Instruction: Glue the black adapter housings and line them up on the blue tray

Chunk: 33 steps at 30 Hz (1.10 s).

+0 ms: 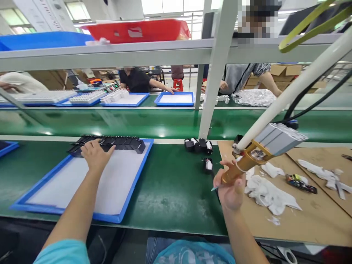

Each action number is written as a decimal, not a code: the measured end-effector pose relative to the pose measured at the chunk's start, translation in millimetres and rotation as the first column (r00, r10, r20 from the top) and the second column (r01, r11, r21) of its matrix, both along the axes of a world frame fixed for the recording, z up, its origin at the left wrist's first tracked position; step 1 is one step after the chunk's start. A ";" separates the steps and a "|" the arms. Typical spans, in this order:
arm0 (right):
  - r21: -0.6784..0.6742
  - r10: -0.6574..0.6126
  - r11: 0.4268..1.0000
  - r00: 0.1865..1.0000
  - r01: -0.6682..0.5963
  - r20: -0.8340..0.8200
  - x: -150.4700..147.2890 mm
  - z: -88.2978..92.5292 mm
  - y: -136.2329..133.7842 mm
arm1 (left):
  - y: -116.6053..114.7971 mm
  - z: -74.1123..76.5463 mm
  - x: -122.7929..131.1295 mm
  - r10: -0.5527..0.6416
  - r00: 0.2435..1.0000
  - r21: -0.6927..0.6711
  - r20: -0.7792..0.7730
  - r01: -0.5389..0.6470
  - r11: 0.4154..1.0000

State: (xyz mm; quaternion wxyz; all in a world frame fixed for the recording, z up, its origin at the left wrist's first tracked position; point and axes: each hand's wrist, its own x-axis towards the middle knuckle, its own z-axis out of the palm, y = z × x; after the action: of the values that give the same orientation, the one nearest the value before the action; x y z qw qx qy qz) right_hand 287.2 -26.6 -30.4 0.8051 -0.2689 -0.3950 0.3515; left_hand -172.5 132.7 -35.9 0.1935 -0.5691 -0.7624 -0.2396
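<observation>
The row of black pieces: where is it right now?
In the head view, the row of black pieces lies on the left, along the far edge of the blue-rimmed tray, with the left hand at its left part.

Blurred lettering on the white banner (44,15) cannot be read.

Tray (107,217) near left: blue rim, white lining (115,183). Parts (129,143) on it: black. Workbench (170,187): green. Tool (242,163) at right: gold; block (283,137) beside it: silver-grey. Board (316,216): brown. Cloth (271,194): white. Far left bin (49,39): blue. Near left sleeve (66,251): turquoise. Far right co-worker's sleeve (262,68): dark-and-white check.
</observation>
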 end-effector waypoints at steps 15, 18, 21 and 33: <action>-0.013 -0.008 1.000 1.000 0.008 0.021 3.9 -4.0 -7.0 | 55.0 -18.2 277.8 -0.496 0.272 -0.162 0.825 0.954 0.254; -0.014 0.016 1.000 1.000 -0.015 0.011 2.4 -3.4 -9.5 | 83.5 -7.3 271.7 -0.459 0.302 -0.205 0.836 0.947 0.249; -0.024 0.038 0.999 0.999 -0.038 0.009 0.2 -1.9 -11.8 | 114.0 -4.7 277.4 -0.456 0.410 -0.245 0.790 0.893 0.379; -0.059 0.031 0.998 0.999 -0.030 0.027 -1.9 -4.5 -10.6 | 145.4 -20.2 341.6 -0.517 0.712 -0.354 0.476 0.693 0.628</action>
State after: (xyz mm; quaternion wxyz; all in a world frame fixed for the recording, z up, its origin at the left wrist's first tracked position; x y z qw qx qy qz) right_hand 285.3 -37.2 -34.9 0.7859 -0.2910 -0.3996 0.3714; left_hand 169.1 278.2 -56.1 -0.1875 -0.7757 -0.5774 -0.1724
